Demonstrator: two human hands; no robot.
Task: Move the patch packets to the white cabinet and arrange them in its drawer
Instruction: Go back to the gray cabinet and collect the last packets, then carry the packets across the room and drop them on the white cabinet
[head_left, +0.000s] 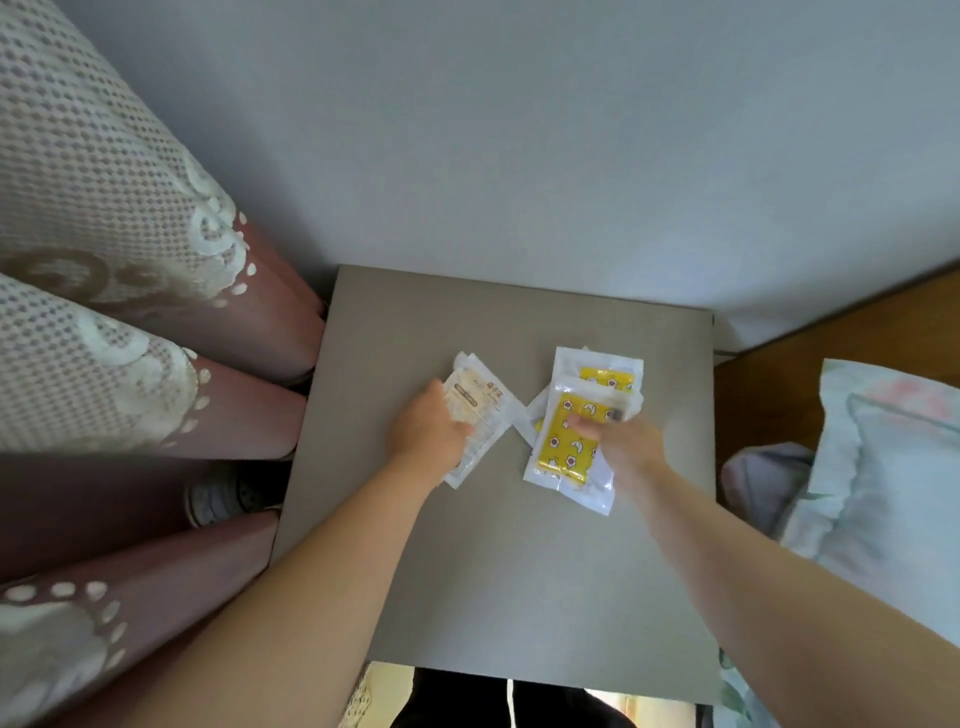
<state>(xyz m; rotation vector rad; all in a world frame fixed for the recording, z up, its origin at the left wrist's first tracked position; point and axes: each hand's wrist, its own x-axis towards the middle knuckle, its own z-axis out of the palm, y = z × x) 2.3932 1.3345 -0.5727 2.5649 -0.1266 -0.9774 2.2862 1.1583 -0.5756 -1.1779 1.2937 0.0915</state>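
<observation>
Head view: left hand (431, 434) grips white packets (480, 410); right hand (618, 441) pinches two yellow packets (558, 452).

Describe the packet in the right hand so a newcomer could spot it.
On the grey tabletop by the wall, look right of centre. The right hand grips the front packet: bright yellow with small white figures, nearer than a second yellow packet, unlike the pale printed packets in the left hand.
</observation>
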